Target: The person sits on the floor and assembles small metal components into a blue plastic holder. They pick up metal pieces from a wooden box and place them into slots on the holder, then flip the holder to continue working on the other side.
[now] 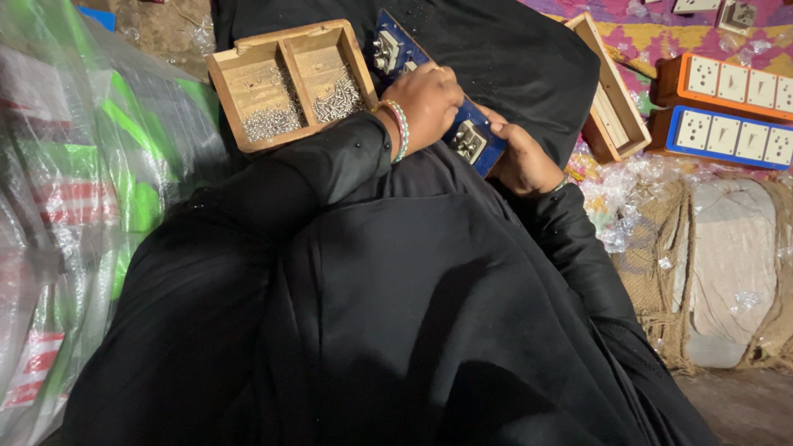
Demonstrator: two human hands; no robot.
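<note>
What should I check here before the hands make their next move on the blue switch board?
1. Left hand rests on top of the blue switch board: ok.
2. Right hand holds the board's near end: ok.
3. Board sits on the lap, tilted: ok.
4. Wooden screw tray beside the left hand, both compartments holding screws: ok.
5. Any screw or tool in the fingers: cannot tell, hidden.
6. Finished orange board and blue board lie apart on the mat: ok.
</note>
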